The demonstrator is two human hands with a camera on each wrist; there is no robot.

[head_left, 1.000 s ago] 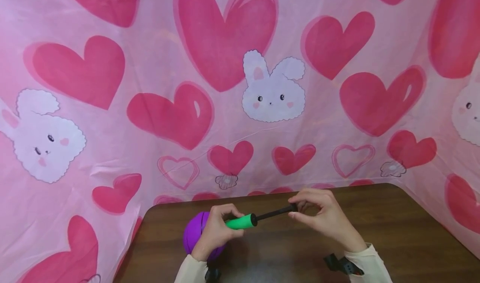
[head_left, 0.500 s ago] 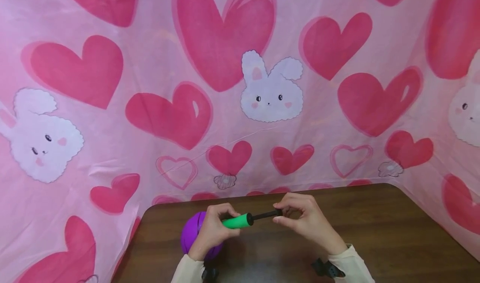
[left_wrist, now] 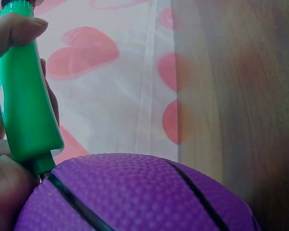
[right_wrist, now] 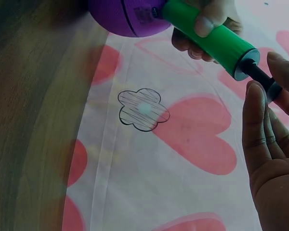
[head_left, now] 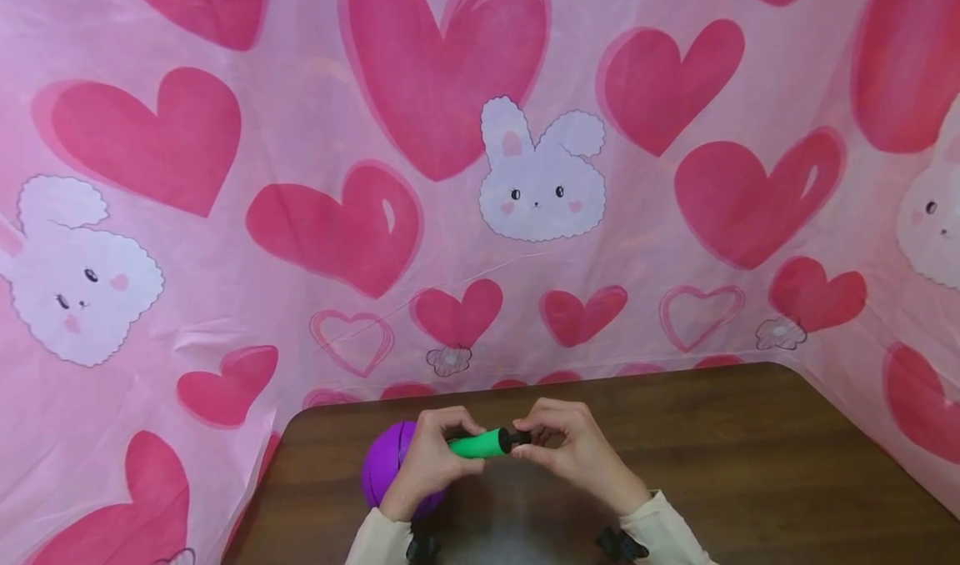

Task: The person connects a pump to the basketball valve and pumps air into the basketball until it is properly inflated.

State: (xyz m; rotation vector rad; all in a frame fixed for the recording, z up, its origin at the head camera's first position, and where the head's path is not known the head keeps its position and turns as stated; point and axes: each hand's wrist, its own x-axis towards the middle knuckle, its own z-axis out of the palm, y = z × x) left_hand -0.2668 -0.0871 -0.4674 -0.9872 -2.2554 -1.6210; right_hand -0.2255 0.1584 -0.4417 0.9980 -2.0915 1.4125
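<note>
A small green hand pump (head_left: 478, 445) lies across the middle of the head view, gripped round its barrel by my left hand (head_left: 432, 457). In the left wrist view the pump's narrow end meets a purple ball (left_wrist: 130, 192) with black lines and a pebbled skin. The ball (head_left: 386, 469) sits partly hidden behind my left hand and wrist. My right hand (head_left: 577, 448) pinches the black handle (right_wrist: 273, 91) at the pump's other end. Only a short stretch of the black rod (right_wrist: 255, 72) shows between barrel and handle.
A brown wooden table (head_left: 720, 457) spreads beneath the hands. Behind and on both sides hangs a pink cloth (head_left: 525, 273) printed with hearts and rabbits, close to the table's back edge. Black straps with small devices (head_left: 621, 543) sit at the wrists.
My right hand has moved left toward my left hand, pushing the handle so that the long rod has slid almost wholly into the green barrel. The left hand and ball have stayed about where they were.
</note>
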